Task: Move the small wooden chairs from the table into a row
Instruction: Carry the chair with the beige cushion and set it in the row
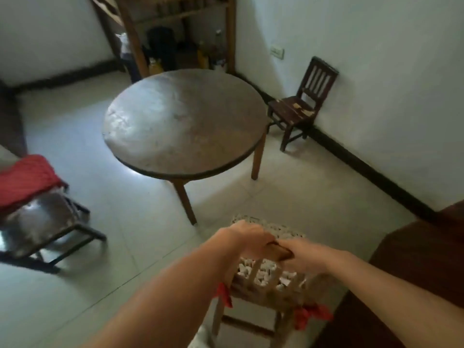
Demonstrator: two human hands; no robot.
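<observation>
Directly below me stands a small wooden chair (266, 277) with a pale woven seat cushion and red ties at its back posts. My left hand (247, 237) and my right hand (305, 256) both grip its top back rail, side by side. A dark small chair (301, 106) stands against the right wall, beyond the round wooden table (184, 121). A third small chair (42, 217) with a red cushion sits at the left on the floor.
A wooden shelf unit (175, 33) with bottles fills the far corner behind the table. Dark furniture (414, 272) stands at the lower right. A dark baseboard (364, 167) runs along the right wall. Pale tiled floor lies around the table.
</observation>
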